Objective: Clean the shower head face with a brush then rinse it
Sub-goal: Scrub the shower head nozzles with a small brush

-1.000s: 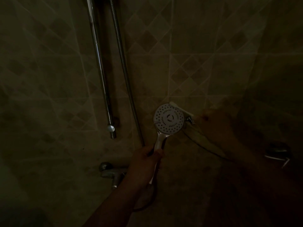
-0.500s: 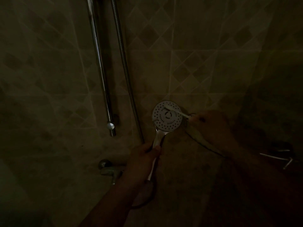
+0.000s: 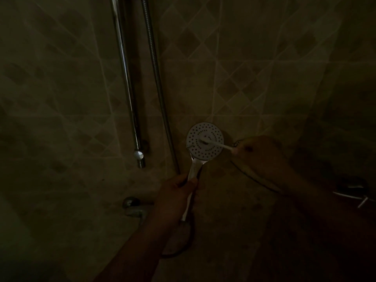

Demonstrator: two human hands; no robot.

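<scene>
One shower head (image 3: 205, 143), one brush (image 3: 215, 144): left hand (image 3: 176, 197) clamped its handle, right hand (image 3: 258, 153) pinched the brush, whose bristles had moved from rim to centre

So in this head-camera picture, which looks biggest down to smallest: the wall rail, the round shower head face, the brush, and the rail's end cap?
1. Wall rail, by far the longest.
2. Shower head face.
3. Brush, thin, about as long as the face is wide.
4. End cap, smallest.
</scene>
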